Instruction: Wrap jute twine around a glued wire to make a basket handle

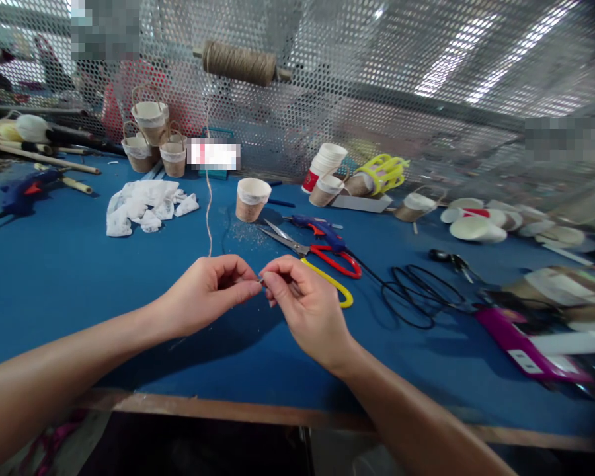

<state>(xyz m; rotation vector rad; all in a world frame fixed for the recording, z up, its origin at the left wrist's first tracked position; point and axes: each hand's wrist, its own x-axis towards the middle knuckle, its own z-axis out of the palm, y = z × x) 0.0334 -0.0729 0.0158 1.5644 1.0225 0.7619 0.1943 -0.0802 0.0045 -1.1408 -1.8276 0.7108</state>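
Observation:
Above the blue table, my left hand and my right hand meet fingertip to fingertip. Both are closed in a pinch on a tiny piece I cannot name. A thin jute string hangs down from a twine spool on the mesh wall and ends near my left hand; whether that hand grips it is unclear. Just beyond my right hand lie scissors with red and yellow handles. A twine-wrapped paper cup stands further back.
A blue glue gun with a black cord lies right of centre. White cloth sits at left, small cup baskets behind it, stacked cups and paper lids at right. A perforated screen backs the table.

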